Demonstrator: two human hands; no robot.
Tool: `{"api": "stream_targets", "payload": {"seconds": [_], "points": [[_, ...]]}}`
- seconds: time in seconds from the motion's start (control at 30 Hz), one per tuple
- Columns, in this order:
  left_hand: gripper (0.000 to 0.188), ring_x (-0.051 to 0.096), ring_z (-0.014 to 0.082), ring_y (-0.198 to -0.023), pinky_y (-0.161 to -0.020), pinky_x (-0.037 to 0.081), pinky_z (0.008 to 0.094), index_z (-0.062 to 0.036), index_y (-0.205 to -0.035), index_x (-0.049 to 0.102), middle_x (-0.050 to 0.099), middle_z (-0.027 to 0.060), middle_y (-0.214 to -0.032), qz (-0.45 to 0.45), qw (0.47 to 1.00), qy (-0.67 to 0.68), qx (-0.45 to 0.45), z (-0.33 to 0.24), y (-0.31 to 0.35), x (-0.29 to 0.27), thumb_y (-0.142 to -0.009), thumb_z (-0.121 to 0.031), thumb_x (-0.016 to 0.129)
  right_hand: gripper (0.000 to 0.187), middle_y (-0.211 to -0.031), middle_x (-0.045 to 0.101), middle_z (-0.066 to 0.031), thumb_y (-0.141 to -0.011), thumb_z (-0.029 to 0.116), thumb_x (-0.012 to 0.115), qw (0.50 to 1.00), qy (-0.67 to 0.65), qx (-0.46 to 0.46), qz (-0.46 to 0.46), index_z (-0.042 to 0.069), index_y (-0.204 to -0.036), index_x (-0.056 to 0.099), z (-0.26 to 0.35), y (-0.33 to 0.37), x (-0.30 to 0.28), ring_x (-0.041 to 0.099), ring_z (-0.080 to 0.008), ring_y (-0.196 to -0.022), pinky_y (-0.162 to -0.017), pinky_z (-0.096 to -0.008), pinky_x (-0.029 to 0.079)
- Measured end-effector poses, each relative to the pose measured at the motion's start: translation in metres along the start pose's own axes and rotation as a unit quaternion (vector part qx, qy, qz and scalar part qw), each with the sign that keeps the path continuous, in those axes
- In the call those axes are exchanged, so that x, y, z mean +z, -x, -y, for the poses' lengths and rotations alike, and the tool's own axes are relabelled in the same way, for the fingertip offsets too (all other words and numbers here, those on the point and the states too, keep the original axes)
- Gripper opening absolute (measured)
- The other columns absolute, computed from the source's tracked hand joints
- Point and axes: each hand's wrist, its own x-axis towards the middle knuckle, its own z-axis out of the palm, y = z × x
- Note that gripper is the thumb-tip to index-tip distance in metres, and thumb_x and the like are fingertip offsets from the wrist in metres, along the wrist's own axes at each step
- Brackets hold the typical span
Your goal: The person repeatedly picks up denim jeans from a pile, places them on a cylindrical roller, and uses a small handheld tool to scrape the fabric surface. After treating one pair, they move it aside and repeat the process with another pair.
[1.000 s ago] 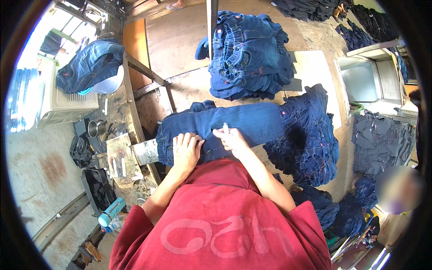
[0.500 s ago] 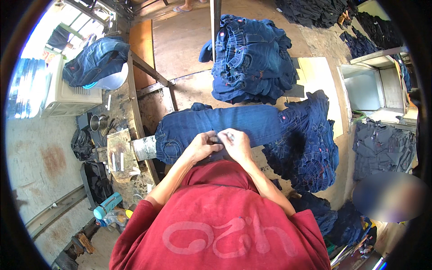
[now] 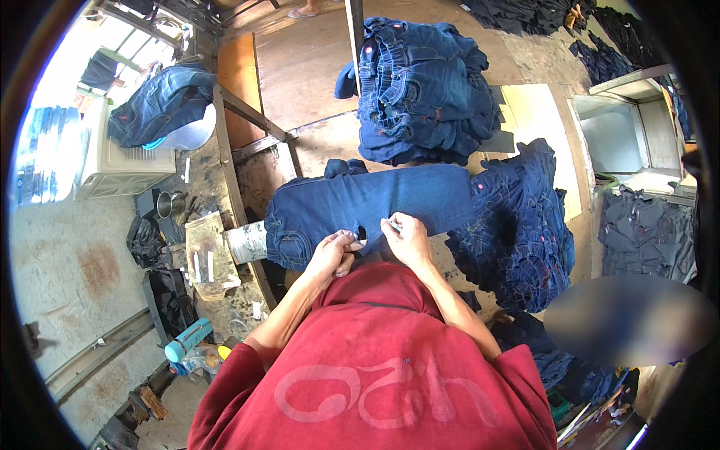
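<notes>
Drawn nearly closed at the left hand [image 3: 330, 253], thumb against fingers, apparently with an edge of the blue jeans [image 3: 424, 196] nipped between, right beside a dark opening [image 3: 361, 234] in the cloth. Pinched together at the right hand [image 3: 407, 238] too, seemingly around a small pale piece [image 3: 394, 226], too little exposed to name; just above the denim or against it, cannot tell which. Laid crosswise in front of the red shirt [image 3: 375, 330], drawn around a long form with a whitish, scuffed end [image 3: 247, 242] jutting out at the left. Likely to feel middling in weight, thick but pliable, not slippery; probably weakest around the opening, so best held by sound cloth beside it or by the stitched left end. Smooth over the top, faded paler in places, puckered at that left end. Farther out, to the right, a crumpled heap of darker denim [image 3: 517, 232], gathered and seamed; beyond, a tall stack of jeans [image 3: 431, 94] with ruffled waists. To the left, a stained wooden board [image 3: 204, 232] with thin white sticks [image 3: 210, 266], near a shiny metal cup [image 3: 170, 202].
</notes>
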Motion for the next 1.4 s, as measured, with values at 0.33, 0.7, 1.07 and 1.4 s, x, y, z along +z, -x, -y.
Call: {"api": "stream_targets", "payload": {"seconds": [0.33, 0.7, 1.07, 1.4], "points": [[0.014, 0.034, 0.0058, -0.043, -0.041, 0.025, 0.0280, -0.0070, -0.098, 0.064, 0.056, -0.0026, -0.071, 0.046, 0.996, -0.081, 0.014, -0.003, -0.001, 0.002, -0.108, -0.017, 0.062, 0.032, -0.070, 0.070, -0.0153, -0.100, 0.032, 0.076, 1.000, 0.009, 0.000, 0.009, 0.003, -0.087, 0.070, -0.002, 0.003, -0.006, 0.069, -0.0325, -0.063, -0.062, -0.0451, 0.052], [0.011, 0.035, 0.0055, -0.044, -0.043, 0.027, 0.0263, -0.0065, -0.096, 0.064, 0.050, -0.0054, -0.064, 0.048, 0.985, -0.160, 0.041, -0.010, -0.008, 0.015, -0.105, -0.012, 0.062, 0.031, -0.066, 0.066, -0.0119, -0.100, 0.027, 0.076, 1.000, -0.009, -0.029, -0.006, 0.002, -0.085, 0.067, 0.002, 0.006, -0.008, 0.062, -0.0230, -0.056, -0.058, -0.0404, 0.048], [0.014, 0.037, 0.0075, -0.042, -0.040, 0.028, 0.0288, -0.0063, -0.093, 0.062, 0.053, -0.0003, -0.065, 0.015, 0.996, -0.087, -0.029, -0.013, 0.007, 0.006, -0.105, -0.015, 0.062, 0.032, -0.064, 0.064, -0.0110, -0.101, 0.028, 0.075, 0.999, -0.022, -0.028, 0.002, 0.002, -0.082, 0.066, 0.003, 0.009, -0.010, 0.060, -0.0204, -0.055, -0.057, -0.0392, 0.046], [0.011, 0.037, 0.0045, -0.045, -0.042, 0.025, 0.0258, -0.0051, -0.107, 0.066, 0.059, -0.0032, -0.073, 0.049, 0.993, -0.095, -0.042, -0.014, 0.003, 0.003, -0.101, -0.014, 0.064, 0.032, -0.078, 0.073, -0.0183, -0.098, 0.034, 0.078, 0.999, 0.005, 0.015, 0.039, 0.003, -0.092, 0.069, 0.001, 0.009, -0.014, 0.073, -0.0391, -0.072, -0.067, -0.0472, 0.055]]}}
